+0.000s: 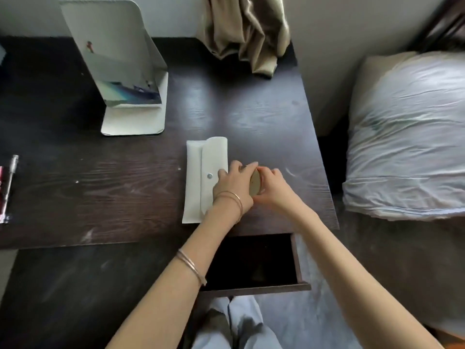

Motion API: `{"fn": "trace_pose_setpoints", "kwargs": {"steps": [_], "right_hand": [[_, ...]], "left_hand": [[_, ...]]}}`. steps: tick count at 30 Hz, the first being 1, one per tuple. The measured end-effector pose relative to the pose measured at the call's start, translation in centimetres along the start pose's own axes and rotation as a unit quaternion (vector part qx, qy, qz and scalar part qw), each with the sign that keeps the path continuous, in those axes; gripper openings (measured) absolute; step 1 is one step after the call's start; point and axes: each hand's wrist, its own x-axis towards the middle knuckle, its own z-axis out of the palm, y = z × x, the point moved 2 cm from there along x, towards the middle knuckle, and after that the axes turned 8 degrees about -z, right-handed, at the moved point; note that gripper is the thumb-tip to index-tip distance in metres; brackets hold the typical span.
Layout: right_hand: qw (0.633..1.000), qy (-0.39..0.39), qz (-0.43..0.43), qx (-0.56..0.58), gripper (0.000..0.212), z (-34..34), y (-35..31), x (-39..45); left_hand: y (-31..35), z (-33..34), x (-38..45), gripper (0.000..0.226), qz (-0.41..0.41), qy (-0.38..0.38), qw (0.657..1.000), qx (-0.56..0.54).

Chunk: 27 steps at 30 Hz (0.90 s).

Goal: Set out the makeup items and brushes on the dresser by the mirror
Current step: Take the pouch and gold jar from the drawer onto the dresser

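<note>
While both hands work a small round compact near the dresser's front right edge:
Open drawer nearest. Left hand and right hand pinch its rim. Looks light, rigid, slick; grip the edges. White pouch alongside, mirror far left.

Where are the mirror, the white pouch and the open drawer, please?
mirror (110, 49), head view, middle of the glass.
pouch (201, 157), head view, flap above the snap.
drawer (300, 263), head view, right side wall.
</note>
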Motion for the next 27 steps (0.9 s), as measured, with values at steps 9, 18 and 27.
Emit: {"fn": "trace_pose_setpoints", "kwargs": {"steps": [9,18,27], "right_hand": [[0.997,-0.015,0.054,-0.055,0.054,1.8,3.9,8.5],[0.998,0.021,0.03,-0.058,0.027,1.8,1.1,0.1],[0.975,-0.202,0.089,-0.037,0.045,15.7,6.8,-4.9]], "left_hand": [[-0.3,2.4,8.7,0.074,-0.004,-0.019,0.998,0.058],[-3.6,2.4,0.0,0.047,0.119,0.204,0.968,-0.085],[-12.3,16.8,-4.9,0.042,0.002,-0.112,0.993,-0.023]]}}
